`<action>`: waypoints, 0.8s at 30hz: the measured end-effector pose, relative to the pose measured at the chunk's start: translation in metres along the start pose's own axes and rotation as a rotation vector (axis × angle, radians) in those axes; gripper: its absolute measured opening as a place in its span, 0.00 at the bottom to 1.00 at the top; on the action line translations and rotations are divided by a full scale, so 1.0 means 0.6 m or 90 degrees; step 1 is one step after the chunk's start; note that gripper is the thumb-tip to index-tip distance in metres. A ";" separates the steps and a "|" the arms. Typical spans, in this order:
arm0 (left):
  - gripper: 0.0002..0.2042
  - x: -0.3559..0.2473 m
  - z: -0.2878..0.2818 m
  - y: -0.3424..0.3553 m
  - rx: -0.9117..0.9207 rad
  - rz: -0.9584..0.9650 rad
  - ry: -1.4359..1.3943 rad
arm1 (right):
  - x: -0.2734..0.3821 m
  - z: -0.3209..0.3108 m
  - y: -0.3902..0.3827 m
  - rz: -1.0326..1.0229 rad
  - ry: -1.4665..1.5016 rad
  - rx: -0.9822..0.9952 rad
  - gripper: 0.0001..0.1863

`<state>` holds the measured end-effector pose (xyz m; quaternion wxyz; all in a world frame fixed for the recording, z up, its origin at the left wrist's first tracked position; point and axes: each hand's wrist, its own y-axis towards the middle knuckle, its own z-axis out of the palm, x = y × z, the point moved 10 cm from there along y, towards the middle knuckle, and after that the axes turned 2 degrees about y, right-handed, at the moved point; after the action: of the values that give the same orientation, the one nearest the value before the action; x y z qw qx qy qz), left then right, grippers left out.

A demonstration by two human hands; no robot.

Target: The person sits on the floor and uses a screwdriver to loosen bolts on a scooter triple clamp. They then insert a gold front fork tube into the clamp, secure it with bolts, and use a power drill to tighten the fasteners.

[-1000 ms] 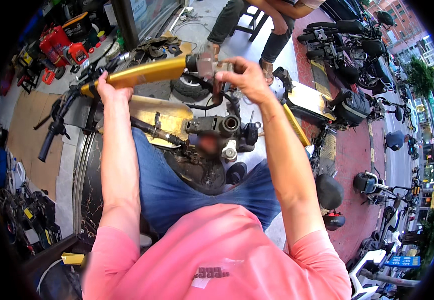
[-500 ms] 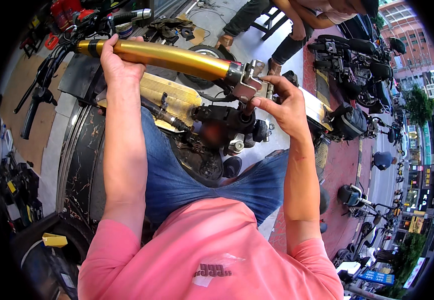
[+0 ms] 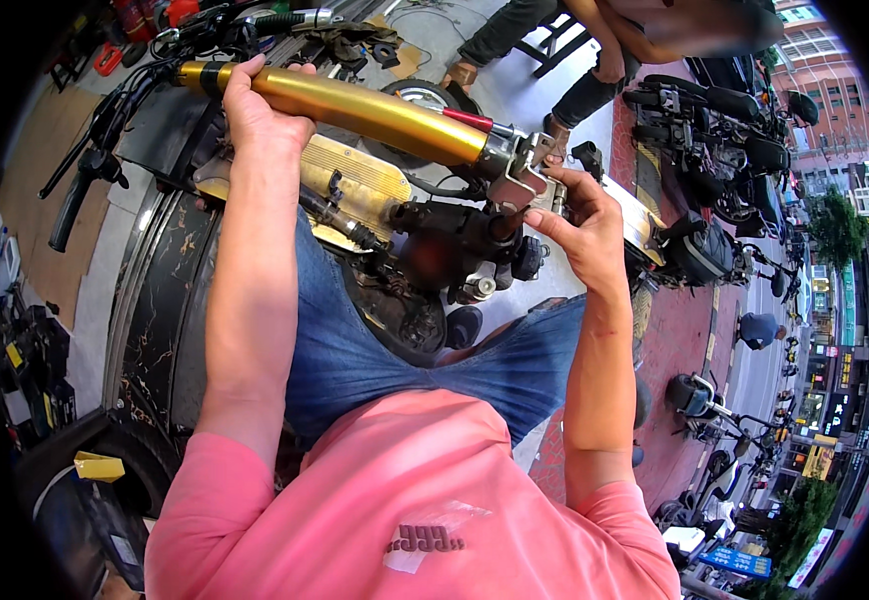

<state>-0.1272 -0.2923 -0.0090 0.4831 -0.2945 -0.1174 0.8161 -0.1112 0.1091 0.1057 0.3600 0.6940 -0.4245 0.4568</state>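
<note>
My left hand (image 3: 265,117) is closed around a gold scooter stem (image 3: 380,113) near its handlebar end, where black grips and cables (image 3: 93,188) hang. My right hand (image 3: 585,225) holds the silver metal folding bracket (image 3: 523,170) at the stem's other end, thumb and fingers curled on it. Below the bracket sits a dark, greasy steering assembly (image 3: 460,235), between my knees, beside a gold scooter deck (image 3: 360,178) and a worn shaft (image 3: 325,215). A red tubular piece (image 3: 467,118) shows behind the stem, partly hidden.
A person (image 3: 595,45) sits opposite near a black stool (image 3: 545,50). Parked motorbikes and scooters (image 3: 715,120) line the red pavement at right, beside a street. Another scooter deck (image 3: 635,205) lies right. Cardboard (image 3: 65,220), tools and black parts (image 3: 25,370) are at left.
Both hands have carried the gold stem forward and to the right, with its bracket end lower relative to the handlebar end. Both keep hold. The seated person's head has come further into view.
</note>
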 end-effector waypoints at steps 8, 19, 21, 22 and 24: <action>0.19 0.009 0.006 -0.010 0.003 0.012 0.006 | -0.011 -0.005 -0.006 0.006 0.000 -0.008 0.29; 0.20 0.015 -0.013 -0.042 -0.028 -0.007 -0.007 | 0.045 0.001 -0.030 -0.019 -0.291 0.005 0.32; 0.20 0.019 -0.021 -0.042 -0.024 -0.010 -0.014 | 0.051 0.004 -0.034 -0.044 -0.282 0.010 0.32; 0.20 0.020 -0.026 -0.039 -0.020 -0.013 -0.014 | 0.056 0.004 -0.037 -0.056 -0.284 0.010 0.32; 0.20 0.016 -0.039 -0.037 -0.041 -0.010 -0.013 | 0.063 0.010 -0.036 -0.037 -0.287 0.018 0.31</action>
<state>-0.1010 -0.2749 -0.0207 0.4786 -0.3004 -0.1511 0.8111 -0.0811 0.1021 0.1369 0.2597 0.7954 -0.4673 0.2856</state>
